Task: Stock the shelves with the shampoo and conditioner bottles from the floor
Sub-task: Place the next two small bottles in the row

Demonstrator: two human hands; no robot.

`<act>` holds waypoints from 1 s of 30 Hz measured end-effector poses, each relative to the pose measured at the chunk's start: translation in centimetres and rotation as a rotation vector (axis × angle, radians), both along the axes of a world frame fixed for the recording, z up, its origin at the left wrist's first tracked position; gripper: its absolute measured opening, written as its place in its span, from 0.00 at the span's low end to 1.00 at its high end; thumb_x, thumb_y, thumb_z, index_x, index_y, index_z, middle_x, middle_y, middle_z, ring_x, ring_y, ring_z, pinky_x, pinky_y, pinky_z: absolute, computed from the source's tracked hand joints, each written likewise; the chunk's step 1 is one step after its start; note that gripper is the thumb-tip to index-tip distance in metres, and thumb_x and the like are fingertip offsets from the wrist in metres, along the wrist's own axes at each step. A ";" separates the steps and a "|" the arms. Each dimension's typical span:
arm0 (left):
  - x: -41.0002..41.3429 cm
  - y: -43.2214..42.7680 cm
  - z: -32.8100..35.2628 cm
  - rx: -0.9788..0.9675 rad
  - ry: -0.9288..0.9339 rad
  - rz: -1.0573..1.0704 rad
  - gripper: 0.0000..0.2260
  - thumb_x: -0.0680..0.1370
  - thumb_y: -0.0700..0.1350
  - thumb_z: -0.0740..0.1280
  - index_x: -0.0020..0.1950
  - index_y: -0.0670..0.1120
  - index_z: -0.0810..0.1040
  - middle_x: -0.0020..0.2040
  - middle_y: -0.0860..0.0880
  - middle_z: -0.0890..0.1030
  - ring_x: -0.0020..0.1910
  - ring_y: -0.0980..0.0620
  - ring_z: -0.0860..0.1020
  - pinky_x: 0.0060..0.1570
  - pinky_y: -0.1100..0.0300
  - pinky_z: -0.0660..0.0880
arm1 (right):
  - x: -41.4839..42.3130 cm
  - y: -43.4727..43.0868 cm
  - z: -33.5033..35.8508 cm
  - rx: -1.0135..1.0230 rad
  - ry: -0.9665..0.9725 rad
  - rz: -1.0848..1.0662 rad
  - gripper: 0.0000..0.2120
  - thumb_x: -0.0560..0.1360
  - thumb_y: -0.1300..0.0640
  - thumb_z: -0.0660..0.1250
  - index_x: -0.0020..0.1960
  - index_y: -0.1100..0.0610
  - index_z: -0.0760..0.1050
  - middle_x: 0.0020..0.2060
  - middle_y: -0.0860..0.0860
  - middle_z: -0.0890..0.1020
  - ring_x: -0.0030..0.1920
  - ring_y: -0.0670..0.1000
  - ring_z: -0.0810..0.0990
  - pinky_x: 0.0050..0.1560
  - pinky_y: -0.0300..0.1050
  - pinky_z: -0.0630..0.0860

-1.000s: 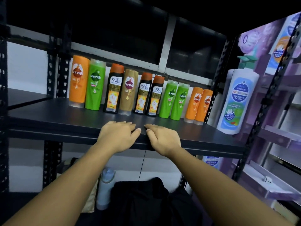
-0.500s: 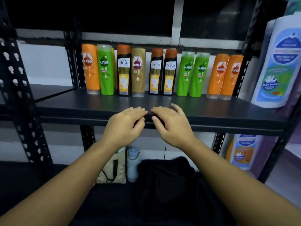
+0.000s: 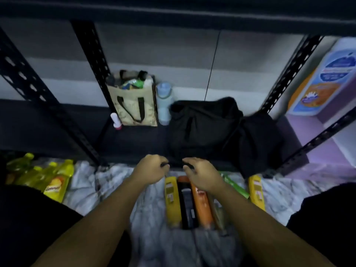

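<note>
The step in hand looked like the pick-up from the floor. Both hands hung low over bottles that lay flat and side by side on the marbled floor sheet [image 3: 115, 189], just near of the bottom shelf [image 3: 134, 140]. The left hand [image 3: 152, 168] hovered beside the far end of the yellow bottle [image 3: 172, 201], its fingers loosely curled with nothing in them. The right hand [image 3: 200, 175] hovered over the far ends of the black bottle [image 3: 186, 207] and the orange bottle [image 3: 202, 207], its fingers bent down and relaxed, also gripping nothing. Blur hid whether any fingertip touched a bottle.

A brownish bottle [image 3: 217, 209] lay partly under the right forearm. Further right lay a green bottle [image 3: 234, 185] and a second yellow bottle [image 3: 256, 191].

On the bottom shelf stood a tote bag [image 3: 134, 106], a pale blue flask [image 3: 163, 103] just to its right, and a black bag [image 3: 212, 128]. At the far left of the floor sat a cluster of yellow bottles [image 3: 55, 182], and their product could not be told.

The next move probably called for each hand to drop onto one bottle and wrap round its body. The close packing meant the outer yellow one or the orange one would be easiest to part from its neighbours before being lifted and stood upright on a shelf above
</note>
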State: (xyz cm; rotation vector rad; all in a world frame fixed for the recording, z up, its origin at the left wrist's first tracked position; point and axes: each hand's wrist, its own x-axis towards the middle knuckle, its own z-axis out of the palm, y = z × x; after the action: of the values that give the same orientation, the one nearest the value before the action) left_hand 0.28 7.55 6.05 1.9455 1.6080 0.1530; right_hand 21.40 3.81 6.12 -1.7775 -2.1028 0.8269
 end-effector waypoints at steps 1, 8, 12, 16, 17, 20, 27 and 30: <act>-0.3 -0.3 -1.9 -0.067 0.019 0.013 0.11 0.81 0.47 0.65 0.52 0.43 0.85 0.50 0.43 0.85 0.51 0.43 0.82 0.49 0.52 0.79 | -0.1 -0.3 -1.7 -0.085 -0.024 -0.025 0.21 0.80 0.48 0.59 0.70 0.53 0.76 0.66 0.54 0.80 0.66 0.57 0.77 0.65 0.49 0.75; -0.2 -2.1 -11.7 -0.312 0.039 0.106 0.10 0.80 0.47 0.68 0.52 0.42 0.85 0.52 0.45 0.84 0.55 0.46 0.80 0.52 0.58 0.75 | 0.0 -2.2 -11.5 -0.496 -0.047 -0.164 0.14 0.80 0.50 0.62 0.63 0.50 0.80 0.57 0.55 0.83 0.59 0.58 0.81 0.52 0.44 0.74; 0.9 -2.6 -15.0 -0.408 -0.039 0.234 0.14 0.80 0.49 0.69 0.61 0.42 0.81 0.59 0.44 0.83 0.59 0.44 0.80 0.52 0.58 0.73 | -0.4 -2.7 -16.6 -0.647 0.000 -0.235 0.19 0.77 0.45 0.61 0.62 0.53 0.79 0.56 0.57 0.83 0.59 0.60 0.80 0.60 0.49 0.76; 2.1 -3.2 -17.4 -0.523 -0.129 0.359 0.20 0.81 0.52 0.68 0.69 0.44 0.75 0.61 0.42 0.81 0.59 0.39 0.80 0.54 0.51 0.77 | -2.0 -2.4 -17.9 -0.653 0.046 -0.306 0.21 0.77 0.51 0.66 0.68 0.58 0.74 0.60 0.59 0.80 0.59 0.61 0.79 0.61 0.51 0.76; 2.3 -3.4 -18.0 -0.530 -0.129 0.350 0.19 0.81 0.52 0.68 0.69 0.44 0.74 0.62 0.42 0.80 0.60 0.39 0.80 0.55 0.50 0.76 | -2.3 -2.2 -18.0 -0.647 0.055 -0.321 0.23 0.77 0.52 0.66 0.70 0.58 0.73 0.61 0.59 0.80 0.60 0.61 0.79 0.61 0.52 0.76; 2.8 -3.7 -19.6 -0.566 -0.086 0.289 0.27 0.82 0.49 0.65 0.79 0.42 0.62 0.66 0.39 0.77 0.64 0.39 0.77 0.54 0.56 0.72 | -2.7 -1.1 -18.8 -0.653 0.052 -0.364 0.26 0.76 0.54 0.65 0.73 0.56 0.68 0.61 0.59 0.79 0.60 0.62 0.78 0.59 0.49 0.75; 3.1 -2.8 -20.5 -0.774 -0.180 0.480 0.35 0.83 0.63 0.57 0.84 0.49 0.49 0.80 0.38 0.55 0.74 0.36 0.67 0.68 0.44 0.72 | -3.3 0.3 -20.7 -0.718 0.149 -0.381 0.24 0.77 0.39 0.67 0.65 0.55 0.76 0.52 0.53 0.82 0.51 0.55 0.81 0.46 0.44 0.76; 2.8 -2.9 -20.7 -0.842 -0.297 0.588 0.37 0.79 0.72 0.53 0.83 0.53 0.56 0.82 0.45 0.57 0.76 0.39 0.65 0.69 0.40 0.70 | -3.5 0.0 -21.0 -0.730 0.218 -0.417 0.21 0.75 0.39 0.71 0.55 0.55 0.79 0.41 0.49 0.80 0.44 0.51 0.80 0.35 0.39 0.70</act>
State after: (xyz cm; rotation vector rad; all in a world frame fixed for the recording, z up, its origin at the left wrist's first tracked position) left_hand 3.10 4.62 -14.63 0.7622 1.6247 -0.0123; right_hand 17.89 3.77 -14.87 -2.2068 -1.2858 1.6961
